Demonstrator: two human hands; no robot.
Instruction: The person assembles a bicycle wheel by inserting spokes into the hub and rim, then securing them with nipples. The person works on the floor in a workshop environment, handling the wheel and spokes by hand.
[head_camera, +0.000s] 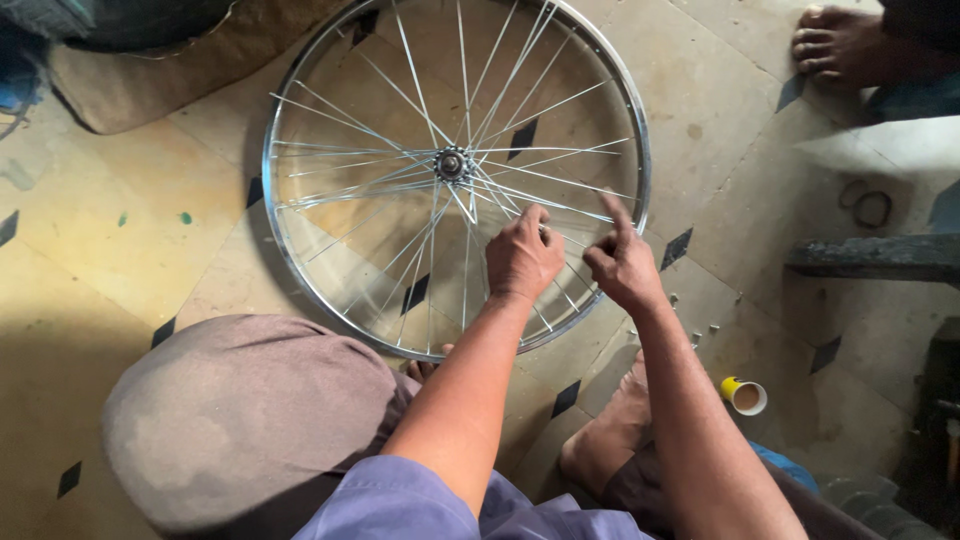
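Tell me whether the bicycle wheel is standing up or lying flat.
Lying flat: the bicycle wheel shows its full round rim on the tiled floor, with both hands working its spokes.

A silver bicycle wheel (455, 170) without tyre lies flat on the tiled floor. Its shiny metal rim is round and bare. Many thin spokes (400, 95) run from the small dark hub (451, 163) in the centre, some crossing loosely.

Both bare arms extend forward; left hand (522, 258) curled, fingers pinched, right hand (620, 262) loosely closed, index finger raised.
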